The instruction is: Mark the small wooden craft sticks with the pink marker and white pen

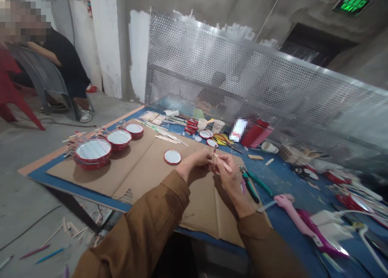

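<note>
My left hand (203,159) and my right hand (228,170) meet over the brown cardboard (200,205). The right fingers are closed on a pale wooden stick (224,164). The left fingers are pinched round a small item at the same spot, too small and covered to make out. A round red-rimmed lid (172,156) lies on the cardboard, left of my hands. Three stacks of such lids stand farther left: a large one (93,150), a middle one (119,138) and a small one (134,130).
Pliers with teal handles (257,183) and a pink glue gun (295,217) lie to the right. Sticks (163,132), yellow-handled scissors (222,139), a phone (238,130) and a red bottle (256,133) line the back edge before a perforated metal panel (242,71). A seated person (65,59) is at left.
</note>
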Demonstrator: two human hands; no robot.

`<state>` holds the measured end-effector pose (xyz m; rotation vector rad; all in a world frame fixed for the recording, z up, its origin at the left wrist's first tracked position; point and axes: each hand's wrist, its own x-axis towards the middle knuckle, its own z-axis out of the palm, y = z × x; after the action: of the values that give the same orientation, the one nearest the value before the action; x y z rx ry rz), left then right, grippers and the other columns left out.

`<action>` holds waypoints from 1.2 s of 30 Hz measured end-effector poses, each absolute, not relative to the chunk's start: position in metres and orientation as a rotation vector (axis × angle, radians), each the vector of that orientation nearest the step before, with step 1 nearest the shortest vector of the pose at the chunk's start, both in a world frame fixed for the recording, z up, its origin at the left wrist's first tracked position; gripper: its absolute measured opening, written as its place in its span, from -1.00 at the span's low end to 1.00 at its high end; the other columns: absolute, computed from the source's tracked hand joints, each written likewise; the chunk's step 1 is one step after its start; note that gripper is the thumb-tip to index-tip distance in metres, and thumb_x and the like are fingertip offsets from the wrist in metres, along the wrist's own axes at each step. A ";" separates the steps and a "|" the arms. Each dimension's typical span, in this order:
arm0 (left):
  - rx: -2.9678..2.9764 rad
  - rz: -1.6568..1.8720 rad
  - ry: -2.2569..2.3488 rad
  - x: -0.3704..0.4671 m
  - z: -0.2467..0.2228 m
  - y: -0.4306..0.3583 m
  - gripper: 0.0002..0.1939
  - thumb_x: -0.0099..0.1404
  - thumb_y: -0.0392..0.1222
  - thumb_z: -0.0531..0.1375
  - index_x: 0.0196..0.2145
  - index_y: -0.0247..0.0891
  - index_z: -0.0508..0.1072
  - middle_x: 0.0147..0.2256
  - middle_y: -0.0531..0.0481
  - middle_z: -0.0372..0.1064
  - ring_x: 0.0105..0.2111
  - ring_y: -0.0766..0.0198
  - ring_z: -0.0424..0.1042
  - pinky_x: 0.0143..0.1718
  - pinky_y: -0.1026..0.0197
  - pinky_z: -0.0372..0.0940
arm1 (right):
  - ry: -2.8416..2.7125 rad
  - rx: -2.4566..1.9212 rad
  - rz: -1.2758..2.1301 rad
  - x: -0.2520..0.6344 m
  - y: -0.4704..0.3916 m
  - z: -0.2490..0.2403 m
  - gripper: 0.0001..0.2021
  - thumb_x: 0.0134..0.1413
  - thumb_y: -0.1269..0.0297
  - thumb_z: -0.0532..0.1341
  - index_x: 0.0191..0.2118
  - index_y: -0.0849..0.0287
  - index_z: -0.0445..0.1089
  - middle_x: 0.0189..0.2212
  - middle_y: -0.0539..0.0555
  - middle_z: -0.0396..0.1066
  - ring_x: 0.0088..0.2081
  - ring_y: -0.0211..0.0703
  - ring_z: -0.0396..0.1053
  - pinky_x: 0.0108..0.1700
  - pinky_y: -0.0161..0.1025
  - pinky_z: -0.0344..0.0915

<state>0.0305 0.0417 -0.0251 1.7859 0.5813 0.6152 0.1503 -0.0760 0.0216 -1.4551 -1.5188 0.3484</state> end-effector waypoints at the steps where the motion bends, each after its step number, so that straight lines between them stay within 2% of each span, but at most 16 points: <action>1: 1.813 0.599 0.594 0.030 -0.024 0.041 -0.88 0.10 -0.35 0.22 -0.57 -0.38 0.43 -0.63 0.02 0.32 -0.60 0.38 0.28 -0.50 0.33 0.16 | -1.523 -1.449 0.369 0.153 -0.074 0.018 -0.65 0.12 -0.09 0.15 -0.32 0.13 0.36 -0.52 0.02 0.45 -0.49 -0.15 0.41 -0.44 -0.28 0.29; 8: 1.841 0.593 0.631 0.030 -0.023 0.038 -0.85 0.16 -0.27 0.23 -0.53 -0.39 0.44 -0.62 -0.01 0.34 -0.59 0.36 0.29 -0.48 0.31 0.19 | -1.467 -1.442 0.369 0.156 -0.070 0.014 -0.60 0.08 -0.16 0.17 -0.30 0.12 0.37 -0.50 0.02 0.46 -0.50 -0.15 0.42 -0.45 -0.26 0.31; 11: 1.858 0.587 0.627 0.029 -0.021 0.036 -0.85 0.15 -0.31 0.20 -0.55 -0.38 0.42 -0.62 0.00 0.33 -0.59 0.37 0.28 -0.48 0.32 0.18 | -1.506 -1.484 0.303 0.150 -0.076 0.024 -0.61 0.09 -0.14 0.15 -0.32 0.12 0.39 -0.49 0.05 0.49 -0.47 -0.14 0.43 -0.45 -0.27 0.29; 16: 1.882 0.560 0.626 0.027 -0.017 0.034 -0.87 0.12 -0.39 0.16 -0.56 -0.38 0.44 -0.60 -0.01 0.35 -0.58 0.36 0.30 -0.47 0.31 0.18 | -1.540 -1.485 0.337 0.150 -0.077 0.024 -0.65 0.12 -0.08 0.12 -0.35 0.12 0.36 -0.57 0.01 0.44 -0.49 -0.14 0.40 -0.42 -0.26 0.29; 22: 1.883 0.578 0.626 0.030 -0.020 0.036 -0.84 0.17 -0.30 0.20 -0.53 -0.40 0.45 -0.58 -0.05 0.37 -0.57 0.34 0.29 -0.44 0.27 0.20 | -1.514 -1.477 0.318 0.151 -0.075 0.024 -0.63 0.09 -0.11 0.14 -0.29 0.13 0.39 -0.43 0.07 0.50 -0.44 -0.14 0.42 -0.42 -0.28 0.27; 29: 1.890 0.546 0.652 0.026 -0.014 0.031 -0.85 0.13 -0.38 0.16 -0.58 -0.38 0.42 -0.61 0.00 0.31 -0.59 0.36 0.27 -0.45 0.29 0.16 | -1.543 -1.534 0.387 0.150 -0.077 0.024 -0.71 0.10 -0.01 0.10 -0.37 0.12 0.34 -0.61 -0.02 0.42 -0.52 -0.15 0.39 -0.43 -0.28 0.24; 32: 1.871 0.542 0.664 0.027 -0.013 0.030 -0.84 0.13 -0.39 0.16 -0.59 -0.37 0.40 -0.62 0.00 0.31 -0.60 0.37 0.26 -0.46 0.29 0.16 | -1.560 -1.550 0.336 0.152 -0.077 0.022 -0.72 0.11 0.02 0.10 -0.35 0.12 0.35 -0.59 -0.01 0.44 -0.50 -0.15 0.40 -0.42 -0.28 0.22; 36: 1.825 0.594 0.625 0.026 -0.015 0.030 -0.89 0.13 -0.33 0.22 -0.53 -0.38 0.45 -0.64 0.02 0.30 -0.58 0.37 0.27 -0.45 0.31 0.20 | -1.532 -1.587 0.215 0.160 -0.072 0.015 -0.66 0.12 -0.05 0.10 -0.31 0.13 0.38 -0.54 0.03 0.47 -0.49 -0.13 0.41 -0.45 -0.28 0.24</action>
<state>0.0262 0.0302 -0.0145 1.8247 0.6246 0.5940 0.1605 -0.0722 0.0147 -1.5867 -1.5320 0.2151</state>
